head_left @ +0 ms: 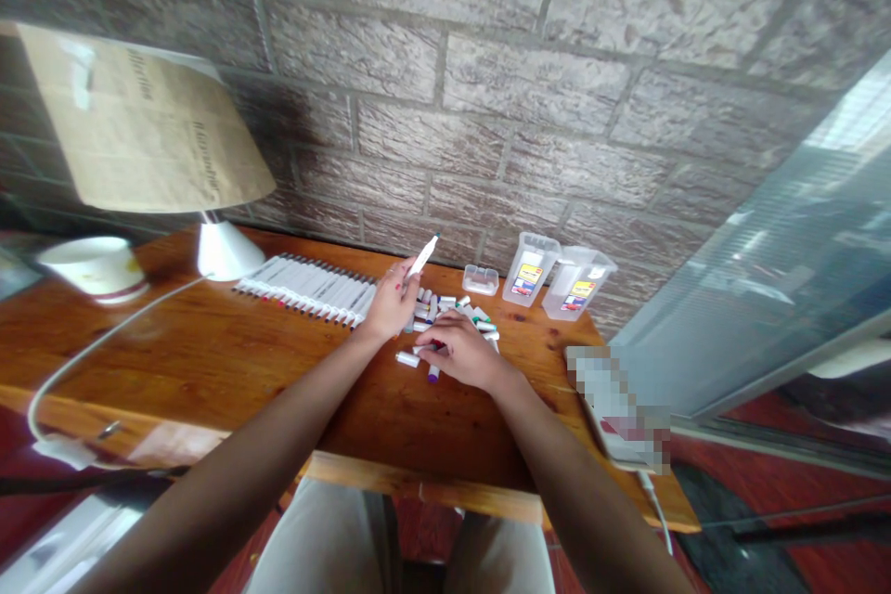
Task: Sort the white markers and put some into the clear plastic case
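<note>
Wooden bench: the left hand pinches one white marker, tip raised toward the far wall, above a heap of loose markers and caps at mid-bench. The right hand lies curled, palm down, on the heap's near edge; whether it grips anything cannot be told, as the fingers hide it. A row of markers lies left of the heap; two clear cases stand far right, labels unreadable.
</note>
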Demonstrator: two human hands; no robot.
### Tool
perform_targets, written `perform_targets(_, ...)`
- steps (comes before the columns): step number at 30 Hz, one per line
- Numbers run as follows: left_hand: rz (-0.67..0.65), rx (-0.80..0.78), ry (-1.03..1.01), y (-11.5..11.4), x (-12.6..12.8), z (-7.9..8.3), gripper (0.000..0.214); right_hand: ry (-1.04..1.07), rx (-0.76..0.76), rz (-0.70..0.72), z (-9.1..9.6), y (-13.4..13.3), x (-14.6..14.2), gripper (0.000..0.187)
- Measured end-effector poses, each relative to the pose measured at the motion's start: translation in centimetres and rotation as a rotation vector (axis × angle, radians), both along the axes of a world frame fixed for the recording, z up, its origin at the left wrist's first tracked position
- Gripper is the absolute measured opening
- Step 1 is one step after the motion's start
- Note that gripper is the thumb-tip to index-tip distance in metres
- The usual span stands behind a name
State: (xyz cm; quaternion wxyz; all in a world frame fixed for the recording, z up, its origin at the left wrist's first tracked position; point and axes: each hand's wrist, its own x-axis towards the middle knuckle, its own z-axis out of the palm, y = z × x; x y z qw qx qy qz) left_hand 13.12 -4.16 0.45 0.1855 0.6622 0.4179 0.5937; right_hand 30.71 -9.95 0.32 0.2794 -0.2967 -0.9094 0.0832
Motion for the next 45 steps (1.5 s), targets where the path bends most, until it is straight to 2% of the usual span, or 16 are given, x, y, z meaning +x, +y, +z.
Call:
perform_targets(6, 0.090, -0.006, 0.059, -0.8, 0.0, 0.6, 0.023, 0.093, 0.015, -0.018, 0.2, 0.0, 0.3, 0.013)
perform_targets(10, 0.129, -0.002, 0.056, -0.9, -0.1, 0.9, 0.024, 0.134, 0.038, -0.022, 0.4, -0.2, 0.3, 0.009)
perform_targets(15, 0.143, -0.010, 0.073, -0.7, -0.1, 0.7, 0.029, 0.050, 0.012, 0.033, 0.5, -1.0, -0.5, 0.022)
perform_targets(21, 0.145, 0.000, 0.081, -0.6, -0.1, 0.6, 0.028, -0.046, 0.015, -0.019, 0.3, -1.0, -1.1, 0.013)
perform_targets(30, 0.124, 0.003, 0.083, -0.8, 0.0, 0.6, 0.025, 0.147, -0.092, -0.122, -0.3, 0.0, -0.1, 0.024)
perform_targets(42, 0.104, 0.010, 0.071, -0.8, 0.0, 0.7, 0.026, 0.267, -0.080, -0.162, 0.6, 0.2, 1.3, 0.003)
perform_targets(45, 0.117, 0.011, 0.063, -0.8, -0.1, 0.7, 0.027, 0.268, -0.077, -0.140, 1.0, 0.3, 2.0, 0.008)
